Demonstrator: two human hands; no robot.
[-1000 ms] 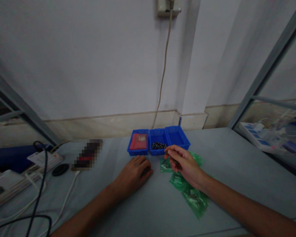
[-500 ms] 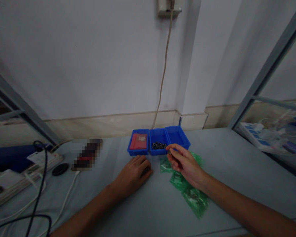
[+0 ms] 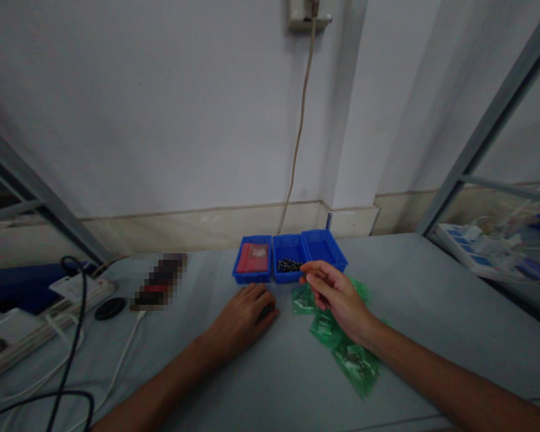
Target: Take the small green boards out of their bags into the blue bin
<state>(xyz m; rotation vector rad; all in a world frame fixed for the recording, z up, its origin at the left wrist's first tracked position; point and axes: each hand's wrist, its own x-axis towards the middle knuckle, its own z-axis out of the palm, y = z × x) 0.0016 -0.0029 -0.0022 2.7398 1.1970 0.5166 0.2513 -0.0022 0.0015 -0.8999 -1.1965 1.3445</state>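
My right hand (image 3: 335,295) is raised in front of the blue bins, thumb and fingertips drawn together. Whatever small thing they may pinch is too small to make out. Its fingertips are by the near edge of the middle blue bin (image 3: 289,241), which holds small black and silvery parts (image 3: 288,265). Beneath this hand lie green plastic bags (image 3: 357,369) with small pieces inside. My left hand (image 3: 251,312) rests on the table, fingers curled down and thumb toward the right. The inside of its grip is dark and hidden.
A left blue bin (image 3: 238,277) holds a red bag (image 3: 252,259); a right blue bin (image 3: 330,245) adjoins the middle one. A pixelated object (image 3: 158,282), a black disc (image 3: 110,309), cables and a power strip (image 3: 94,294) lie at left. The wall stands behind.
The fingers of my right hand have shifted, and the small dark thing seen at their tips before no longer shows. My left hand has stayed in place.
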